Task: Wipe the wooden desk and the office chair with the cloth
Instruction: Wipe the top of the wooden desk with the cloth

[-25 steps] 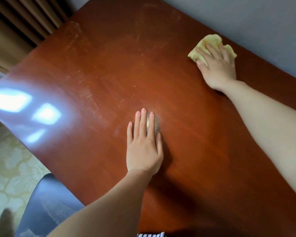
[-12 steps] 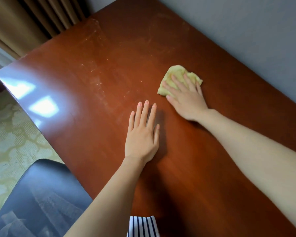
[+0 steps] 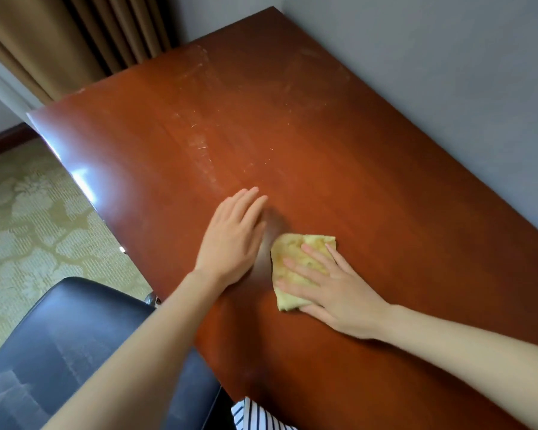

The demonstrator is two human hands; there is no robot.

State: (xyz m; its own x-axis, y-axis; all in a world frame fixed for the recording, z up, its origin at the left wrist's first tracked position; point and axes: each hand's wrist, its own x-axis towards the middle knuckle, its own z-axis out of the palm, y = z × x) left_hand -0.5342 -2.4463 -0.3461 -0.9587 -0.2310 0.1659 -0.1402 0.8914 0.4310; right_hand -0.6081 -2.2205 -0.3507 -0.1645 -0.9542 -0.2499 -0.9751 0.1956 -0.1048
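A reddish-brown wooden desk (image 3: 339,156) fills most of the view, with pale scratches and dusty streaks toward its far half. A folded yellow cloth (image 3: 289,259) lies on the near middle of the desk. My right hand (image 3: 330,287) presses flat on the cloth with straight, spread fingers. My left hand (image 3: 233,240) rests flat on the bare wood just left of the cloth, fingers straight and together. The black office chair (image 3: 75,346) stands at the lower left, against the desk's near edge, partly hidden by my left forearm.
A grey wall (image 3: 448,72) runs along the desk's right side. Brown curtains (image 3: 75,41) hang beyond the far left corner. Patterned beige carpet (image 3: 28,228) covers the floor to the left. A striped garment (image 3: 255,417) shows at the bottom edge.
My right hand has dragged the cloth from the far right of the desk, near the wall, back to the near middle beside my left hand. The left hand has stayed flat on the wood.
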